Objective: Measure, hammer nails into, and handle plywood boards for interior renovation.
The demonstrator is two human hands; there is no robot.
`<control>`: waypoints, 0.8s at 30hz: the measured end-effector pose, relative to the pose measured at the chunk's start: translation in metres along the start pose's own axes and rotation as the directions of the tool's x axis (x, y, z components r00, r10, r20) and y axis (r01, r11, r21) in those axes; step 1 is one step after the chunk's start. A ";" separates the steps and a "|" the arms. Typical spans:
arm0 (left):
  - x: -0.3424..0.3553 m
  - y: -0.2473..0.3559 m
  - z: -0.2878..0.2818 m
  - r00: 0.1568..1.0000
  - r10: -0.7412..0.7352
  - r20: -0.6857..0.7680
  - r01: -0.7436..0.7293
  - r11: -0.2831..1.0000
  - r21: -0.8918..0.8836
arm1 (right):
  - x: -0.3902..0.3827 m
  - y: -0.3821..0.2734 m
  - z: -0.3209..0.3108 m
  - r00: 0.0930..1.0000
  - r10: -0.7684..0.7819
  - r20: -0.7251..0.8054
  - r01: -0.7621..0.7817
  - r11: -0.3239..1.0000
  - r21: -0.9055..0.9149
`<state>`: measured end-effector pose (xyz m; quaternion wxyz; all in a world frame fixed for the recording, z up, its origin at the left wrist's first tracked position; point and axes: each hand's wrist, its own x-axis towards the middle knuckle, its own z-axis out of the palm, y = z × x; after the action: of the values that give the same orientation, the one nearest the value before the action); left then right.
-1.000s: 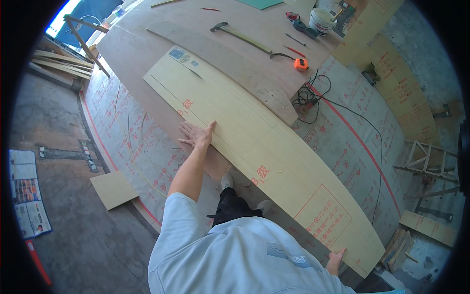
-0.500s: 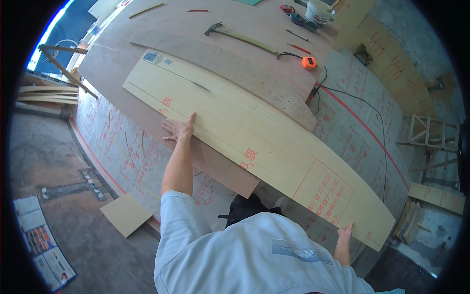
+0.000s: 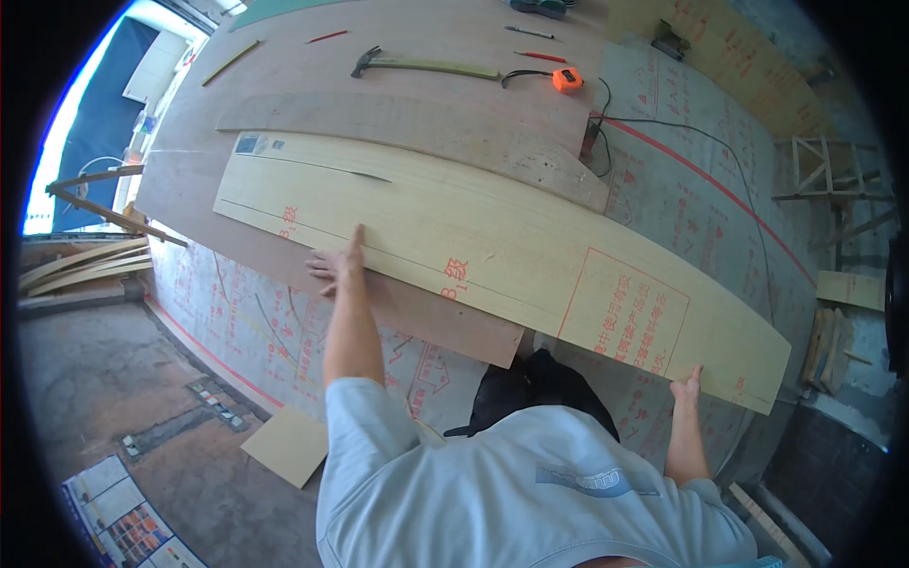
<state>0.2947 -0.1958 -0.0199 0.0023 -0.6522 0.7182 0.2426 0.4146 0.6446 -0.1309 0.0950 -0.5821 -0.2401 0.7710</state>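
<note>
A long pale plywood board [image 3: 530, 251] with red printing and a ruled line lies slantwise across the brown tabletop [image 3: 180, 156], its right end jutting past the table. A dark slit shows near its left end. My left hand [image 3: 336, 270] is at the board's near edge, thumb on the board and fingers spread over the tabletop beside it. Towards the overhanging right end, my right hand [image 3: 686, 386] grips the near edge, thumb on top and the other fingers partly hidden. Beyond the board lies a worn, greyish-brown plank [image 3: 407, 133], close along its far edge.
On the table are a claw hammer [image 3: 431, 68], an orange tape measure [image 3: 567, 80], a red pencil [image 3: 540, 56], a pen [image 3: 528, 32] and a yellow strip [image 3: 231, 62]. A black cord [image 3: 701, 131] crosses the printed floor covering. A wooden trestle [image 3: 833, 170] stands right.
The view has shifted, and the board appears turned slightly, its right end farther from my body. Both hands remain at its near edge; my right arm shows more.
</note>
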 end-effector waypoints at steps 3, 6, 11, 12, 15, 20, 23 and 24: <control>-0.083 -0.014 0.031 0.995 0.090 0.034 -0.091 0.995 0.030 | -0.008 -0.003 0.002 0.999 -0.004 -0.048 0.004 1.000 -0.002; -0.194 -0.041 0.057 0.969 0.230 0.092 -0.228 0.973 -0.033 | -0.021 0.003 0.004 1.000 -0.007 -0.022 0.007 1.000 -0.006; -0.245 -0.054 0.073 0.956 0.262 0.128 -0.261 0.965 -0.028 | -0.017 0.007 0.005 1.000 -0.012 -0.002 0.012 0.999 0.035; -0.245 -0.052 0.073 0.953 0.270 0.135 -0.270 0.963 -0.019 | -0.017 0.009 0.005 1.000 -0.007 0.007 0.006 0.999 0.044; -0.236 -0.051 0.077 0.955 0.271 0.122 -0.275 0.962 0.009 | -0.022 0.017 0.006 1.000 0.011 0.004 -0.011 0.998 0.055; -0.206 -0.060 0.090 0.967 0.236 0.095 -0.247 0.962 0.121 | -0.037 0.050 0.020 0.999 0.032 0.004 -0.032 0.996 0.085; -0.187 -0.065 0.098 0.962 0.263 0.075 -0.269 0.959 0.092 | -0.030 0.073 0.017 0.993 0.100 0.065 -0.109 0.983 0.147; -0.179 -0.066 0.100 0.961 0.266 0.069 -0.271 0.959 0.077 | -0.029 0.083 0.017 0.986 0.141 0.092 -0.154 0.975 0.162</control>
<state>0.3519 0.0051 -0.0732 0.0183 -0.5407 0.8095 0.2283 0.4182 0.5556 -0.1430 0.0767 -0.5567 -0.1338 0.8163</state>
